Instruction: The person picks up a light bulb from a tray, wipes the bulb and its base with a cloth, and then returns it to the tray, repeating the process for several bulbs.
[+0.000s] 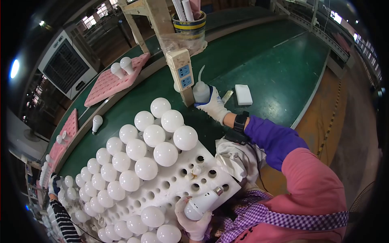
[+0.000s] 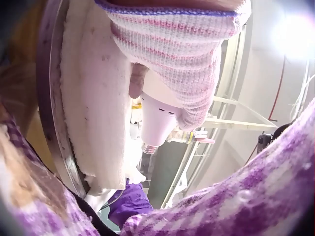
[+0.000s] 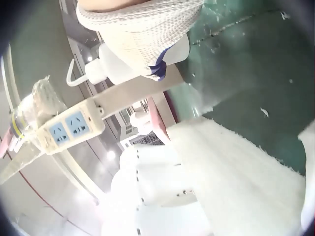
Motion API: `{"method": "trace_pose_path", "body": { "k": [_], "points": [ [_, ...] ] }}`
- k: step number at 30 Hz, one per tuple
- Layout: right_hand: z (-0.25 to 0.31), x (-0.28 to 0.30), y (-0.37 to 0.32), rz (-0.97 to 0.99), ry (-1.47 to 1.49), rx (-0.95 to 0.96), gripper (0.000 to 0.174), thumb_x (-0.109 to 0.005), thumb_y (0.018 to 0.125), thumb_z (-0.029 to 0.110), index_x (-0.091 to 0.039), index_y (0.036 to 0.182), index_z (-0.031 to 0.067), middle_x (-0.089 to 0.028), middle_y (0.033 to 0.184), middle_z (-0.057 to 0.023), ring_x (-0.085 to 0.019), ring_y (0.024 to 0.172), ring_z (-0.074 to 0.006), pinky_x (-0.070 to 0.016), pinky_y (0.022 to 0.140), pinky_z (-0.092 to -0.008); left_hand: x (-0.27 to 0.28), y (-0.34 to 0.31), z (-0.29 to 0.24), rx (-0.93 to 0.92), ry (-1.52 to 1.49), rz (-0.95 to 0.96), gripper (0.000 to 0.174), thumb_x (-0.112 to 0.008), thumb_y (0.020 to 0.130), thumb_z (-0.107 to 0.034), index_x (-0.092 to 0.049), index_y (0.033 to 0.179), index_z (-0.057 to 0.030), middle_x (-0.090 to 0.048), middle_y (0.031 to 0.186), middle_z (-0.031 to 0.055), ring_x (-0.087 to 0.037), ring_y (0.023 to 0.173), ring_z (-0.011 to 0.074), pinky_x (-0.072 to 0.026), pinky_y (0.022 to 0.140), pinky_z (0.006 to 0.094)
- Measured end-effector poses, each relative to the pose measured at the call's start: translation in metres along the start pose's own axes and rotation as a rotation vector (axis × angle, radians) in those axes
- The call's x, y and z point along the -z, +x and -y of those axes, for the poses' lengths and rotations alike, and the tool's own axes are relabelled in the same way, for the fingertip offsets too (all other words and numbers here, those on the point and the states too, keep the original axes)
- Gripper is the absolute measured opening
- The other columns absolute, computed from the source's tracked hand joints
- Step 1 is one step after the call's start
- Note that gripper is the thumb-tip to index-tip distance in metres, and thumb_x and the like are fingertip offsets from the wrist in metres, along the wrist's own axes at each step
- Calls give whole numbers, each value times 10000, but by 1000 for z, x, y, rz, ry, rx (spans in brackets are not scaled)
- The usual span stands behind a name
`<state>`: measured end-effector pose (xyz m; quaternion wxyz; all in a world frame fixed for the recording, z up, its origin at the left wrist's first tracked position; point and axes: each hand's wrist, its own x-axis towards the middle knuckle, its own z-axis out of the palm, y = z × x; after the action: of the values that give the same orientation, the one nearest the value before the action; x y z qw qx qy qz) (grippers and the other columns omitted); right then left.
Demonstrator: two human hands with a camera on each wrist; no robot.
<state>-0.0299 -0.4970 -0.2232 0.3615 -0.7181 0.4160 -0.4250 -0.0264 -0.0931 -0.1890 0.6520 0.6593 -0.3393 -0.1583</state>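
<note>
My gloved left hand (image 1: 193, 218) grips a white bulb (image 1: 201, 205) near the foam board's front edge; its screw base points up and to the right. In the left wrist view the fingers (image 2: 197, 115) wrap the bulb (image 2: 158, 115), whose metal base hangs free. Across the green table, my gloved right hand (image 1: 214, 106) holds a translucent squeeze bottle (image 1: 201, 93) with a bent spout, beside the socket post. In the right wrist view the hand (image 3: 142, 37) lies around the bottle (image 3: 115, 66), its spout to the left.
Rows of round white bulbs (image 1: 136, 149) stand in the holed foam board (image 1: 162, 190). A power socket (image 1: 182, 72) on a post, a white block (image 1: 243, 94) and pink trays (image 1: 115, 83) are on or by the table. Another person's striped sleeve (image 1: 65, 220) shows at lower left.
</note>
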Motion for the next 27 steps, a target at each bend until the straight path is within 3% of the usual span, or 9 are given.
{"method": "trace_pose_path", "body": {
  "k": [7,8,11,13,14,16,20,23,27],
  "points": [
    [8,29,-2,192,-300,-11,1189,-831,610,426,-144,1453,-54,-332,1403,-303,-345,1318,-412,-325,1084,-409,-2,5,-11,32,-165,-17,761,-795,584,-123,-420,1236,-6,-527,1143,158,-561,1034,269,-464,926,406],
    [2,38,2,237,-283,-25,1130,-833,614,412,-207,1436,-47,-367,1362,-320,-372,1290,-423,-343,1072,-408,-2,7,-15,44,-154,-39,761,-795,584,-123,-420,1236,-6,-527,1143,158,-561,1034,269,-464,926,406],
    [37,79,-24,125,-117,152,760,-775,719,309,-434,1314,-18,-497,1273,-220,-483,1192,-349,-407,995,-395,2,10,-23,139,-311,-64,792,-809,640,-149,-367,1282,-13,-508,1187,160,-549,1103,279,-463,957,398],
    [103,108,-58,276,170,100,532,-714,778,109,-508,1258,3,-619,1056,-117,-611,957,-199,-491,856,-295,0,12,-19,165,-483,-86,848,-848,642,-203,-342,1301,-33,-485,1228,161,-525,1148,275,-471,960,401],
    [126,119,-79,329,264,149,478,-691,786,56,-536,1235,3,-633,1007,-72,-601,910,-124,-498,823,-266,-2,12,-20,171,-482,-99,848,-848,642,-203,-342,1301,-33,-485,1228,161,-525,1148,275,-471,960,401],
    [149,134,-111,479,192,278,447,-663,786,36,-560,1219,0,-641,1017,-72,-595,911,-109,-499,817,-257,-3,11,-23,194,-559,-69,857,-856,639,-218,-341,1302,-45,-473,1247,159,-512,1164,274,-469,967,401],
    [186,138,-151,1087,263,34,542,-643,757,-36,-526,1285,1,-655,977,-43,-565,893,-55,-476,792,-211,-4,9,-28,176,-535,-74,907,-891,609,-281,-345,1298,-54,-468,1255,148,-506,1174,273,-470,968,393],
    [174,113,-178,1159,496,-193,622,-754,695,-18,-531,1276,-1,-609,1106,-52,-546,1010,-83,-465,861,-221,-4,6,-30,157,-578,-63,920,-895,613,-213,-322,1318,-66,-452,1276,148,-497,1189,277,-468,976,386],
    [163,100,-188,1093,526,-105,549,-779,761,84,-558,1256,-1,-634,1149,-48,-561,1045,-111,-432,949,-258,-4,3,-31,109,-567,-18,903,-868,638,-93,-302,1341,-69,-444,1285,143,-492,1197,267,-466,984,390]
  ]
}}
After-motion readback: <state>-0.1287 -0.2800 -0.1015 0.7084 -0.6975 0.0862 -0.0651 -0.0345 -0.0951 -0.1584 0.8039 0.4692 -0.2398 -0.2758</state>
